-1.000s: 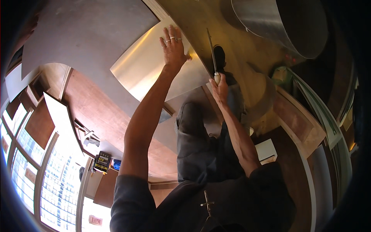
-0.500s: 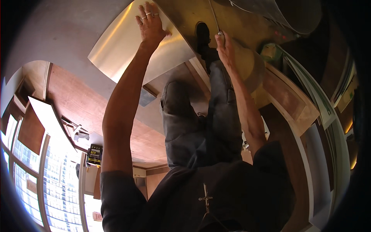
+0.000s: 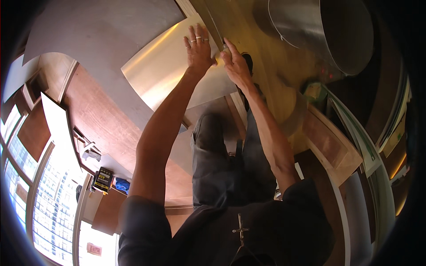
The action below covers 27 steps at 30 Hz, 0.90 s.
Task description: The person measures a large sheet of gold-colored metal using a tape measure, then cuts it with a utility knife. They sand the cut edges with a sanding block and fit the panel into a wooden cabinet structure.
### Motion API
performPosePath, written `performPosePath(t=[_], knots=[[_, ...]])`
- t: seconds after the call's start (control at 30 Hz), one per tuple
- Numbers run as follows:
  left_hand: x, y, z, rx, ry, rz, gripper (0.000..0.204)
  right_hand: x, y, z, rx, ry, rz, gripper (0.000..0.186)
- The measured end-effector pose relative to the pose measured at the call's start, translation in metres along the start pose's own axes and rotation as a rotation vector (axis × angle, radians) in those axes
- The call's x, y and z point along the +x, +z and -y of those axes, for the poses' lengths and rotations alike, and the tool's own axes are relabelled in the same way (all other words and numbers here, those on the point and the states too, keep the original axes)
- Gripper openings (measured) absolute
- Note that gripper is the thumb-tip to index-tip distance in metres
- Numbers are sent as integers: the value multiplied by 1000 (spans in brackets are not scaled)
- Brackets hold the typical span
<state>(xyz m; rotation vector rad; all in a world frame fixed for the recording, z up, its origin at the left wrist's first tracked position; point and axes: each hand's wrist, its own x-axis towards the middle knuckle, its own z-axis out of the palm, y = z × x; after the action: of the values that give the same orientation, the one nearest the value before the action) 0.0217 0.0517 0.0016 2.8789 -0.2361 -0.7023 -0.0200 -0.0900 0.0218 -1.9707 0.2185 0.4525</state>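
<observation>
A shiny, brass-toned metal sheet [image 3: 166, 66] lies over the corner of a large grey worktop [image 3: 102, 40]. My left hand [image 3: 199, 54] rests flat on the sheet near its right edge, fingers stretched out, two or more rings on them. Just beyond that edge, my right hand [image 3: 236, 66] is closed around the near end of a long thin tool [image 3: 216, 27], its index finger lying along it. The tool's slim shaft runs away from me beside the sheet's edge. Its exact kind does not show.
A large curled metal sheet [image 3: 306, 31] stands at the far right. Several boards and panels [image 3: 333, 137] lean along the right side. At the left are a reddish wooden surface [image 3: 104, 104], a black-and-yellow can [image 3: 103, 179] and bright windows [image 3: 55, 204].
My right hand has come left and nearer with the tool, now close beside the sheet's edge. The view has shifted, so the sheet and left hand appear farther right and lower.
</observation>
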Motion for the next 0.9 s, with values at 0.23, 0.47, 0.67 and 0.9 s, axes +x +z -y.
performPosePath(t=[0.23, 0.47, 0.67, 0.9], knots=[[-1, 5, 6, -31, 2, -43, 126, -1, 0, 31, 11, 105, 75, 49], [-1, 6, 3, -15, 14, -41, 125, -8, 7, 36, 187, 160, 79, 49], [1, 9, 8, 31, 20, -68, 126, -26, 12, -45, 157, 198, -71, 45], [3, 7, 1, 19, 19, 66, 143, -78, -45, -102, 312, 408, -62, 37]])
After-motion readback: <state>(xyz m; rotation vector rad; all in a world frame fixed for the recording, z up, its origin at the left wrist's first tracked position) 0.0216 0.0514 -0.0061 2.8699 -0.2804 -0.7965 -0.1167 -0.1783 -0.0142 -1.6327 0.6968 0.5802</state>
